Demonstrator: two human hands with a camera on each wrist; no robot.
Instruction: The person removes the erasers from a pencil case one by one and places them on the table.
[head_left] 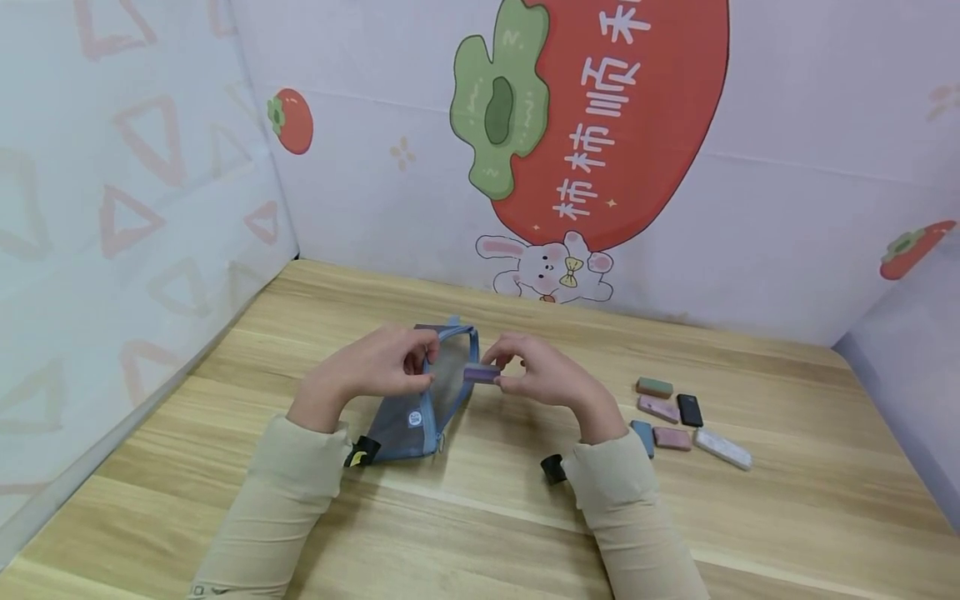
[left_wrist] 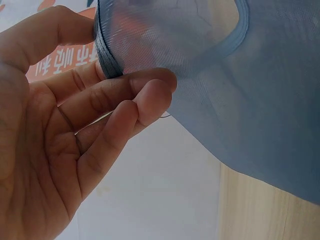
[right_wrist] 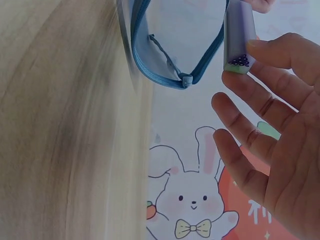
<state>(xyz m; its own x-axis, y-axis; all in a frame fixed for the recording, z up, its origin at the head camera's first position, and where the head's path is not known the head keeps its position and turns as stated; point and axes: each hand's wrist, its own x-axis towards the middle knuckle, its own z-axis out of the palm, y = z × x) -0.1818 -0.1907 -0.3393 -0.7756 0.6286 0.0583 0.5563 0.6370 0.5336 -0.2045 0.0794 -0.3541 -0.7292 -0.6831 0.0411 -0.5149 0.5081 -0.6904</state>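
A blue mesh zip pouch [head_left: 397,433] stands with its mouth open on the table's left half. My left hand [head_left: 378,362] pinches the near zipper edge of its mouth; in the left wrist view the thumb and index finger grip the zipper band [left_wrist: 106,55]. My right hand [head_left: 546,371] holds a small purple eraser [head_left: 480,373] between thumb and fingers, at the right side of the pouch mouth. In the right wrist view the eraser [right_wrist: 240,35] shows a grape print and a green end. Its other end points toward the opening.
On the right lie several small blocks: a green-and-brown one [head_left: 654,387], pink ones [head_left: 672,438], a black one [head_left: 689,410], a blue one [head_left: 642,437] and a long whitish one [head_left: 722,448]. A printed cloth wall [head_left: 375,200] stands behind the wooden table [head_left: 465,533].
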